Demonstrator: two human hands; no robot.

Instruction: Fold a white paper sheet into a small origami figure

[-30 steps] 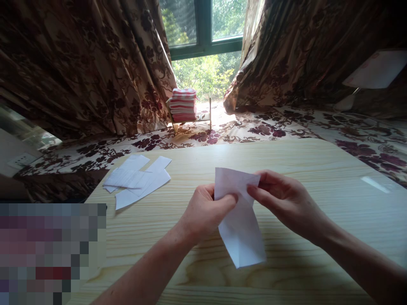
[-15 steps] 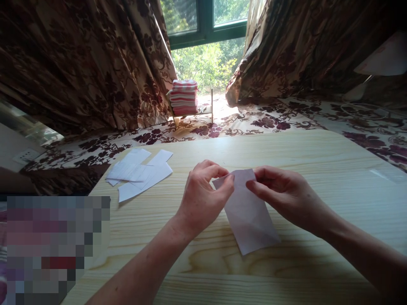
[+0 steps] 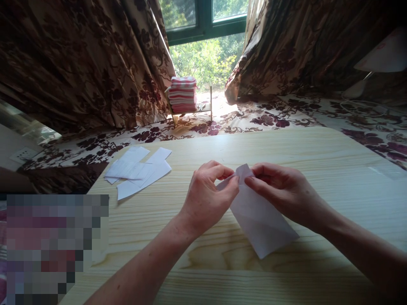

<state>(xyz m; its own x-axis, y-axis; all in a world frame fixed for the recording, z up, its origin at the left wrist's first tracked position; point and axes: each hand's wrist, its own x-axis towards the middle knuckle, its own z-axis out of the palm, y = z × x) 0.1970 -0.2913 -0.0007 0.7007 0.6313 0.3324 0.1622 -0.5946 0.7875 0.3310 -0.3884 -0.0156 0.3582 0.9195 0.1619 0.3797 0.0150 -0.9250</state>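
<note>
A white sheet of paper lies slanted on the pale wooden table, its far end lifted between my hands. My left hand pinches the paper's top left part with thumb and forefinger. My right hand pinches the top right part, fingers curled over the edge. The two pinches almost meet at the paper's upper tip. The lower end of the sheet rests flat on the wood, pointing toward the near right.
A loose pile of white paper slips lies at the table's far left. Behind the table, flowered cloth carries a small rack with striped folded fabric. Heavy curtains flank a window. A blurred patch covers the lower left.
The sheet came down from upright to lying on the table and turned toward the right. Both hands slid closer together at its top edge, folding the far end in.
</note>
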